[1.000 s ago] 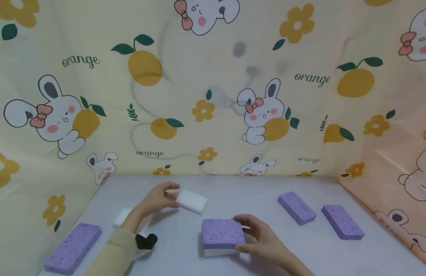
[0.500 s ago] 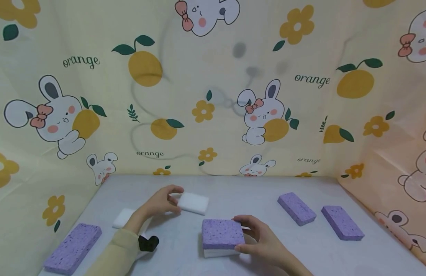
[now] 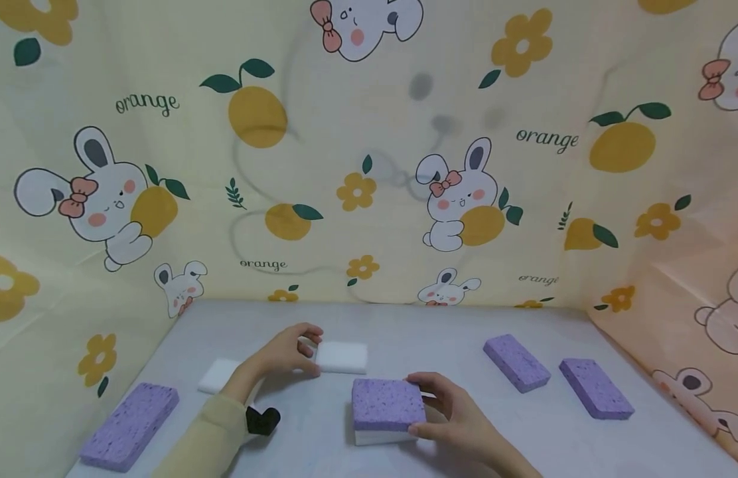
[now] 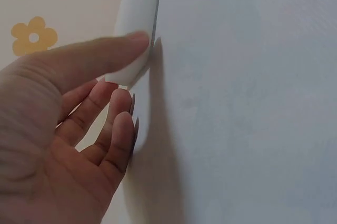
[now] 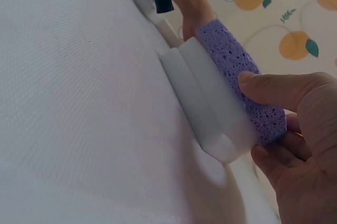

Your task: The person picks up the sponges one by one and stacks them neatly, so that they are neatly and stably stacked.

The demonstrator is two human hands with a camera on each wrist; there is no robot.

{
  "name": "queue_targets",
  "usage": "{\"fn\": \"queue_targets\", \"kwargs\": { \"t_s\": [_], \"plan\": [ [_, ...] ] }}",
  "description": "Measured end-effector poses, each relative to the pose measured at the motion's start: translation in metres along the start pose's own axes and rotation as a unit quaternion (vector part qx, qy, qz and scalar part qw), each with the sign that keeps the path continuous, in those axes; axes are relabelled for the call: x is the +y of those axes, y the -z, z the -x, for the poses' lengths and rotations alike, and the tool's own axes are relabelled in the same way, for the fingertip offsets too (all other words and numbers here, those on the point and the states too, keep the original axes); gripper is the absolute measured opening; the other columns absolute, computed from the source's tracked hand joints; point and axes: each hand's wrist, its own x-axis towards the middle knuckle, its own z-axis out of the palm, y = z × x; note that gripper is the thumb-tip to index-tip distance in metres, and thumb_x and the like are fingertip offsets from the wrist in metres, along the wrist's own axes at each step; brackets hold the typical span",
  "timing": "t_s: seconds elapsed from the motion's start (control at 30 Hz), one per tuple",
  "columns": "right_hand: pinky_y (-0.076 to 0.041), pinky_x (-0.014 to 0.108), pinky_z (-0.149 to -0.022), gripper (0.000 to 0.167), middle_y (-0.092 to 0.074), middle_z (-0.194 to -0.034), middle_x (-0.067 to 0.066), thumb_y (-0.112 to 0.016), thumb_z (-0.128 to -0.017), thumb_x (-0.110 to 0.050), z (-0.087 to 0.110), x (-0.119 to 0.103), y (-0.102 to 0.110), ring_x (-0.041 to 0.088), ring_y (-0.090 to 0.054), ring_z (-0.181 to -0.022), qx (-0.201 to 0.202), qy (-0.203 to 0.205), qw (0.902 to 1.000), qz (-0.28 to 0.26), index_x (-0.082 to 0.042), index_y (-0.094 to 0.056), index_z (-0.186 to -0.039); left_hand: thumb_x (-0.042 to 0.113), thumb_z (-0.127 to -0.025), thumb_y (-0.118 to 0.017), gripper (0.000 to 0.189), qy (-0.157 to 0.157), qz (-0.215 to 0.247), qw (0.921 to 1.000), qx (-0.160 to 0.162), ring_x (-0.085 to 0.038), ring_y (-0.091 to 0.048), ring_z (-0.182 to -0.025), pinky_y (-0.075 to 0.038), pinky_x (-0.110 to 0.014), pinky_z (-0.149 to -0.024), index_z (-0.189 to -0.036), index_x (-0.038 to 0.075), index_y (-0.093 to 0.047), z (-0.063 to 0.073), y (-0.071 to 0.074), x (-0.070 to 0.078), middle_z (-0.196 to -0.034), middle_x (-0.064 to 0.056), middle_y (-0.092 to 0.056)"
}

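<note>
My left hand (image 3: 290, 352) pinches the left end of a white sponge block (image 3: 344, 357) lying toward the back of the table; in the left wrist view the thumb presses one side of the white block (image 4: 138, 8) with fingertips at its other side. My right hand (image 3: 455, 415) holds the right end of a purple speckled sponge (image 3: 387, 401), its thumb and fingers on opposite edges. In the right wrist view this purple sponge (image 5: 231, 56) tops two stacked white blocks (image 5: 205, 98), its long face flush along them.
Two purple sponges (image 3: 516, 362) (image 3: 594, 389) lie at the right. Another purple sponge (image 3: 131, 426) is at the far left, with a white block (image 3: 218, 376) partly behind the left forearm. A patterned cloth (image 3: 369, 133) walls the back and sides of the table.
The left hand has moved slightly right with the white block, which has turned from slanted to nearly square with the table's back edge. The right hand and its stack stay put.
</note>
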Motion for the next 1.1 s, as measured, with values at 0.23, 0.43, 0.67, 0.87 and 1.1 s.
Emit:
{"fn": "queue_targets", "kwargs": {
  "t_s": [0.23, 0.43, 0.67, 0.87, 1.1],
  "plan": [
    [-0.041, 0.036, -0.106, 0.069, -0.052, -0.136, 0.014, -0.085, -0.077, -0.013, 0.001, -0.001, 0.001, 0.030, -0.049, -0.126, 0.001, 0.002, 1.0000, -0.005, -0.002, -0.049, -0.134, 0.017, -0.068, -0.092, 0.071, 0.018, -0.033, 0.9993, -0.002, -0.019, -0.059, -0.099, -0.053, -0.039, -0.086, -0.129, 0.007, -0.058, 0.001, -0.004, 0.005, -0.116, -0.002, -0.062],
    [-0.041, 0.037, -0.107, 0.069, -0.051, -0.136, 0.014, -0.085, -0.077, -0.013, 0.001, -0.001, 0.000, 0.030, -0.048, -0.126, 0.004, -0.006, 0.9999, -0.010, -0.001, -0.048, -0.135, 0.020, -0.069, -0.091, 0.069, 0.035, -0.047, 0.9983, 0.001, -0.020, -0.059, -0.102, -0.053, -0.041, -0.089, -0.129, 0.011, -0.059, 0.001, -0.007, 0.007, -0.118, -0.001, -0.062],
    [-0.041, 0.034, -0.107, 0.069, -0.051, -0.137, 0.014, -0.085, -0.077, -0.012, 0.001, 0.000, 0.000, 0.030, -0.048, -0.127, 0.003, -0.013, 0.9999, -0.010, -0.001, -0.048, -0.135, 0.027, -0.070, -0.090, 0.065, 0.026, -0.051, 0.9983, 0.008, -0.018, -0.059, -0.097, -0.054, -0.037, -0.083, -0.126, 0.009, -0.061, 0.002, -0.009, 0.005, -0.112, 0.000, -0.063],
    [-0.041, 0.032, -0.106, 0.068, -0.050, -0.137, 0.015, -0.084, -0.078, -0.011, 0.000, 0.001, 0.000, 0.031, -0.048, -0.127, 0.000, -0.009, 0.9999, -0.015, 0.000, -0.048, -0.135, 0.031, -0.071, -0.090, 0.060, -0.007, -0.020, 0.9972, 0.071, -0.020, -0.060, -0.099, -0.053, -0.040, -0.085, -0.121, 0.009, -0.064, 0.015, -0.013, 0.016, -0.106, 0.001, -0.064],
    [-0.042, 0.035, -0.106, 0.068, -0.052, -0.136, 0.014, -0.085, -0.077, -0.013, -0.001, 0.002, 0.001, 0.030, -0.049, -0.126, -0.002, 0.010, 0.9999, -0.006, -0.002, -0.049, -0.134, 0.025, -0.073, -0.089, 0.059, -0.050, 0.058, 0.9908, 0.112, -0.026, -0.062, -0.101, -0.057, -0.035, -0.082, -0.122, 0.008, -0.061, 0.036, -0.019, 0.043, -0.112, -0.005, -0.061]
  ]
}}
